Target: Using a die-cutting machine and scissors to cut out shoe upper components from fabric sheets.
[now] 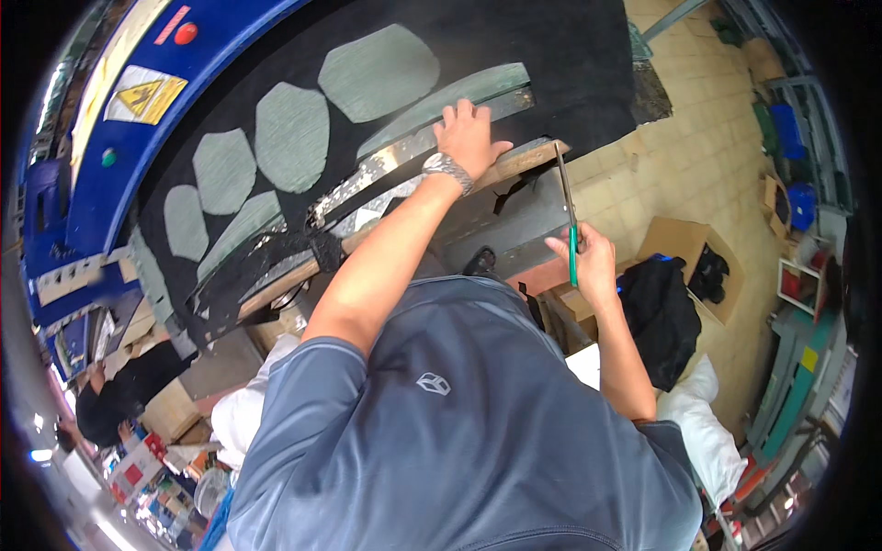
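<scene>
My left hand [467, 142] lies with its fingers spread on a long worn metal bar [395, 156] near the front edge of the table. My right hand [593, 262] is closed round the green handle of a pair of scissors [566, 188]. Their long blades point away from me, with the tips beside the end of a wooden edge strip [533, 158]. Black sheet material [570, 64] covers the table. Several rounded grey-green shapes [292, 138] show against it beyond my left hand.
A blue machine frame [216, 32] with a red button curves along the far left. On the tiled floor to the right stand a cardboard box [726, 248] and a heap of black cloth [657, 317]. Another person in black [129, 395] is at the lower left.
</scene>
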Demonstrator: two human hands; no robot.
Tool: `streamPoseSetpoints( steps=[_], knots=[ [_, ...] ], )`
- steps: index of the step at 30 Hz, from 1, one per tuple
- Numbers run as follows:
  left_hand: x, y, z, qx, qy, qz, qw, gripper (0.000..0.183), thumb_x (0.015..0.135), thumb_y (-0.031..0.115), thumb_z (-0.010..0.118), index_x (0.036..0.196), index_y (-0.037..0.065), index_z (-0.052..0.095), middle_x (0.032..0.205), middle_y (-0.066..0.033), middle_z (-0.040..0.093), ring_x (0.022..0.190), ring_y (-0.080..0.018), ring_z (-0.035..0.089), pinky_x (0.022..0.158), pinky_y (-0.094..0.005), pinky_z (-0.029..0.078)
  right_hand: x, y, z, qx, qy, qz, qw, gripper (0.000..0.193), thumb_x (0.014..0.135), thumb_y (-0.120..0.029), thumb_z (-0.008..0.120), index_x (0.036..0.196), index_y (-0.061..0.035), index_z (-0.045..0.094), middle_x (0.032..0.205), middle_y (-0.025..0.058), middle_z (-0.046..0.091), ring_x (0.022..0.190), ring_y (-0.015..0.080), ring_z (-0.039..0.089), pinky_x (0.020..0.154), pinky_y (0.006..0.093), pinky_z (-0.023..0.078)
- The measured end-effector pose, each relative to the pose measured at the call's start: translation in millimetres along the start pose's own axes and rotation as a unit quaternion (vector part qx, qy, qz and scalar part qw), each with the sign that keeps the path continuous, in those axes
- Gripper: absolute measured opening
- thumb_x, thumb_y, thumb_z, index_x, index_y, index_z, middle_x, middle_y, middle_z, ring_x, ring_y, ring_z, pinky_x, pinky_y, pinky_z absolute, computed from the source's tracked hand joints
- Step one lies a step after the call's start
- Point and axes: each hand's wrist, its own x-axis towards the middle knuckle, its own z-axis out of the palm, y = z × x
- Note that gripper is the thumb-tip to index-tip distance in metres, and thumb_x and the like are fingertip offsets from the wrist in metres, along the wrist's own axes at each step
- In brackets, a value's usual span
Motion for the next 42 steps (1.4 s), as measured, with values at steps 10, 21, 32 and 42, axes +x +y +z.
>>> streamPoseSetpoints(
  steps=[10,21,32,42],
  knots=[
    [56.2,-9.0,-15.5,-0.522,-0.291,-0.136,0.790,0.036,0.103,0.026,0.075,0.119,0.003,0.053,0.081,-0.0069,0.072,0.062,-0.0090,0.063,0.057,-0.0273,0.046,6.7,-29.3,-16.3,0.231,-0.183,0.122,0.948,0.073,0.108,-0.070,0.044,0.126,-0.0013,0.064,0.102,0.0064,0.065,0.089,0.0158,0.062,0.081,0.0327,0.053],
    [39.8,-9.1,-13.9,-0.455,-0.336,-0.192,0.802,0.033,0.104,0.035,0.074,0.116,0.011,0.056,0.082,0.0073,0.057,0.069,-0.0019,0.048,0.056,-0.0219,0.041,163.2,-13.8,-28.0,0.188,-0.358,0.179,0.897,0.090,0.099,-0.088,0.029,0.097,-0.0061,0.064,0.080,0.0031,0.056,0.069,0.0158,0.059,0.064,0.0301,0.052],
    [37.1,-15.8,-70.7,-0.275,-0.344,-0.099,0.892,0.038,0.095,0.036,0.083,0.094,0.004,0.062,0.078,-0.0026,0.059,0.073,-0.0158,0.057,0.073,-0.0381,0.053,189.2,-21.9,-60.0,0.161,-0.367,0.063,0.914,0.061,0.106,-0.057,0.060,0.077,-0.0035,0.058,0.059,0.0011,0.051,0.050,0.0117,0.052,0.043,0.0295,0.044],
    [20.7,-73.0,-60.1,0.043,0.040,-0.179,0.982,0.033,0.088,0.033,0.084,0.109,0.011,0.071,0.120,-0.0134,0.062,0.114,-0.0370,0.063,0.095,-0.0461,0.054,259.3,-87.8,-44.6,0.026,-0.582,0.085,0.809,0.087,0.102,-0.084,0.030,0.106,-0.0031,0.064,0.089,0.0039,0.058,0.073,0.0143,0.060,0.072,0.0317,0.055]
  ],
)
